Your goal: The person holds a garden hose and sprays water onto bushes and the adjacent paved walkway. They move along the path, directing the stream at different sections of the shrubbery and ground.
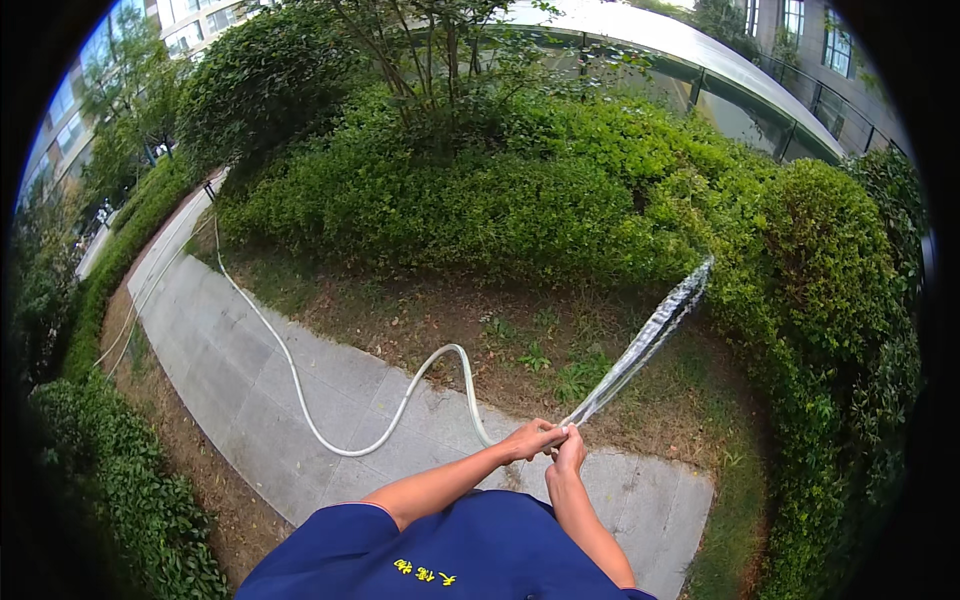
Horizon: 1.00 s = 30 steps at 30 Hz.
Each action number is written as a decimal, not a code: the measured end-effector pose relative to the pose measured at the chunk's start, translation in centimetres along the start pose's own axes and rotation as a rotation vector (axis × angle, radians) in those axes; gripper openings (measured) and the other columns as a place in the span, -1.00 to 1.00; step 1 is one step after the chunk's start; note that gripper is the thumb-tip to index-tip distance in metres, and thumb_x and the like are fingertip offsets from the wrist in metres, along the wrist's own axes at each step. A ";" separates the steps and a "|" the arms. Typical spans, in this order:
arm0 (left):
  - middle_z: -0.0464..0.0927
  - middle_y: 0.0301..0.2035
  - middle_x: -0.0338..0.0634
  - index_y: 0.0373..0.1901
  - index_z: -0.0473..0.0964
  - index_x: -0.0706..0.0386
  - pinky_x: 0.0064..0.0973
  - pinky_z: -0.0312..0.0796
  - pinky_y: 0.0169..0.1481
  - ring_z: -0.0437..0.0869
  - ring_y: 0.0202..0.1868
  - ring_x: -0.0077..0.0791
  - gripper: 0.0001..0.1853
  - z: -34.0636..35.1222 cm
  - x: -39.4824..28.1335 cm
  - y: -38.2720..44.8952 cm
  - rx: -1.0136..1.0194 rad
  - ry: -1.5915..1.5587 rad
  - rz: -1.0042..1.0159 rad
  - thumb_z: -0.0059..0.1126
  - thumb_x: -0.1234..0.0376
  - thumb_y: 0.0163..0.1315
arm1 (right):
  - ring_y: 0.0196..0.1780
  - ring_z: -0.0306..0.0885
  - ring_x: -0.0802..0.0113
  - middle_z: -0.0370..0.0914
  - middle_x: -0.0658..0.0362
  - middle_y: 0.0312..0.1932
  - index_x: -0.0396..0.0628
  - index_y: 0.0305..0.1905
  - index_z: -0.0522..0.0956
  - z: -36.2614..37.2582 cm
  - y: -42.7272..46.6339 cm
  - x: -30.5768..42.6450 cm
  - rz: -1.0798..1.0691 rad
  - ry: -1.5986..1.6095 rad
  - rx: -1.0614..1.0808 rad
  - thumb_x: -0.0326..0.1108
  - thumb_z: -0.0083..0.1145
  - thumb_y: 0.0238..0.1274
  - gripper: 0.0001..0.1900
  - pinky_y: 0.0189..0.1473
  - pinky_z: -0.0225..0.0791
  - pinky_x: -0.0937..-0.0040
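My left hand (pixel 534 440) and my right hand (pixel 570 451) are together in front of my body, both closed around the end of a pale garden hose (pixel 466 375). The thumbs meet at the hose's mouth, which the fingers mostly hide. From there a jet of water (pixel 645 337) sprays out to the upper right and reaches the foot of a clipped hedge (pixel 675 247). Behind my left hand the hose rises in a bend, dips over the paving and runs back along the path to the upper left.
A grey stone-slab path (pixel 337 405) lies under the hose. Bare soil (pixel 450 330) with small weeds borders it. A rounded shrub (pixel 825 232) stands to the right, and a low hedge (pixel 142 480) to the left. Beyond the far hedge is a railing-edged canopy (pixel 660 45).
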<state>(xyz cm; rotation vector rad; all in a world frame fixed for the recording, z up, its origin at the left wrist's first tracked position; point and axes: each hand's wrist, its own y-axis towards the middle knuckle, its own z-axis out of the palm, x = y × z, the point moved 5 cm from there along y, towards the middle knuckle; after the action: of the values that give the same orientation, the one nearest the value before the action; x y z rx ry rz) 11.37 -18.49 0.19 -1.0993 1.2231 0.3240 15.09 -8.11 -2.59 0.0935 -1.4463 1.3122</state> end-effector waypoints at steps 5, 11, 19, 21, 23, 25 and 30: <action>0.49 -0.57 -0.24 -0.39 0.51 0.17 -0.54 0.34 -0.50 0.48 -0.56 -0.55 -0.52 2.8 -1.6 1.8 0.252 -0.240 -0.059 -0.13 -0.06 0.31 | -0.68 0.33 0.35 0.32 0.20 -0.60 -0.12 -0.44 0.41 -0.9 0.4 2.4 -0.127 -0.043 0.022 -0.13 -0.10 0.31 -0.68 -0.79 0.14 0.34; 0.44 -0.58 -0.32 -0.43 0.43 0.08 -0.61 0.29 -0.57 0.40 -0.65 -0.63 -0.55 2.9 -0.5 3.7 0.251 -0.450 -0.095 -0.14 -0.08 0.33 | -0.69 0.32 0.45 0.27 0.28 -0.68 -0.09 -0.46 0.43 -0.6 0.1 3.4 -0.135 -0.099 0.109 0.01 -0.16 0.44 -0.56 -0.77 0.17 0.41; 0.45 -0.62 -0.24 -0.36 0.47 0.18 -0.55 0.25 -0.61 0.41 -0.68 -0.54 -0.63 1.1 -0.1 2.6 0.060 -0.653 -0.112 -0.04 0.05 0.35 | -0.37 0.38 0.58 0.35 0.34 -0.43 -0.02 -0.06 0.46 0.3 -1.8 1.7 -0.160 0.040 0.338 0.05 -0.21 0.47 -0.62 -0.24 0.32 0.54; 0.43 -0.68 -0.22 -0.49 0.44 0.21 -0.48 0.30 -0.60 0.42 -0.70 -0.48 -0.60 -0.1 0.5 2.9 0.017 -0.700 -0.121 -0.05 0.08 0.35 | -0.16 0.40 0.57 0.42 0.34 -0.29 0.00 0.10 0.42 0.1 -2.1 0.1 -0.116 -0.031 0.465 0.01 -0.12 0.42 -0.63 0.02 0.26 0.50; 0.42 -0.70 -0.21 -0.54 0.43 0.21 -0.47 0.32 -0.59 0.42 -0.70 -0.47 -0.59 -1.0 0.9 3.0 -0.007 -0.693 -0.105 -0.06 0.10 0.34 | -0.02 0.36 0.57 0.43 0.35 -0.18 0.00 0.18 0.38 -0.1 -1.3 -1.7 0.002 0.042 0.582 -0.05 -0.01 0.35 -0.59 0.14 0.17 0.45; 0.41 -0.68 -0.18 -0.52 0.39 0.21 -0.45 0.38 -0.56 0.43 -0.69 -0.46 -0.60 -2.0 1.5 2.7 -0.030 -0.665 -0.139 -0.11 0.11 0.36 | 0.07 0.32 0.56 0.42 0.34 -0.09 -0.01 0.23 0.36 0.4 -1.6 -2.4 0.062 0.054 0.705 -0.11 0.08 0.27 -0.52 0.22 0.10 0.42; 0.35 -0.74 -0.20 -0.54 0.38 0.21 -0.46 0.35 -0.56 0.43 -0.69 -0.42 -0.61 -4.3 1.7 2.7 -0.100 -0.736 -0.147 -0.10 0.11 0.35 | 0.20 0.34 0.42 0.43 0.23 0.06 -0.13 0.08 0.47 2.9 -1.9 -5.3 0.063 -0.336 0.801 -0.34 0.25 0.06 -0.57 0.24 0.12 0.40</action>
<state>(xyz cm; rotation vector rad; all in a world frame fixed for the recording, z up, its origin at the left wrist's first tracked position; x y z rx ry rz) 7.53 -21.18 -2.39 -1.0133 0.4755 0.6155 16.46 -14.00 -4.54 0.8311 -1.1071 1.9278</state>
